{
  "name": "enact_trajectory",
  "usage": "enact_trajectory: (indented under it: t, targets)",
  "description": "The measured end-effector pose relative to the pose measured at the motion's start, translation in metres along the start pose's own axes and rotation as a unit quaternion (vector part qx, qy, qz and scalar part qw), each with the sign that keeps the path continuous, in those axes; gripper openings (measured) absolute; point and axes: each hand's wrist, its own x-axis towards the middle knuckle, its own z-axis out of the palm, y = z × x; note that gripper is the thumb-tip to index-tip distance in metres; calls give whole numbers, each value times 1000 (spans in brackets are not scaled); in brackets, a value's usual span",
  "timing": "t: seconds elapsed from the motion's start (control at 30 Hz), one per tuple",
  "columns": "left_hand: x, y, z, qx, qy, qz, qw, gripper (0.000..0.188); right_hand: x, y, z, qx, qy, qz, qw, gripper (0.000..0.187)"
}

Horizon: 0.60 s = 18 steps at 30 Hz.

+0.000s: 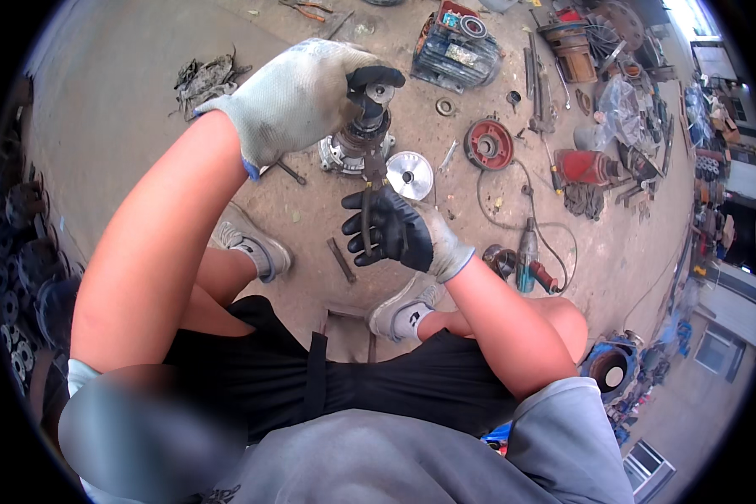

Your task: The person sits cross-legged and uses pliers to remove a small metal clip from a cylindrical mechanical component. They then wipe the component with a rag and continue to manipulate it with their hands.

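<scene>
Head view: shaft [366,133], far side of the person's feet, long axis roughly upright, round end facing up, pinched there between thumb and finger of the gloved left hand [302,97]. Pliers [367,223], on the shaft's near side, long axis near to far, jaws pointing far, contact unclear; gloved right hand [403,227] holding them, fingers bent and slightly apart. Silver disc [420,170], just right of the shaft.

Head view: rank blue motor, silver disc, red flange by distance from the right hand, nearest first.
1. Silver disc: just beyond the right hand, at its upper edge in the picture.
2. Red flange: farther out, up and to the right.
3. Blue motor: farthest, near the top edge, slightly right of the hand.
</scene>
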Motion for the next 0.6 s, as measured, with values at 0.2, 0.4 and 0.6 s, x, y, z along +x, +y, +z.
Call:
enact_trajectory:
  t: [0.2, 0.4, 0.6]
  targets:
    - [3, -5, -1, -27, -33, -11, 999, 39, -3, 4, -13, -15, 5, -9, 1000, 68]
    - [6, -4, -9, -37, -58, -11, 998, 44, 1, 1, -19, 4, -22, 8, 1000, 61]
    - [-48, 33, 20, 30, 182, -38, 982, 59, -6, 0, -6, 21, -6, 3, 1000, 61]
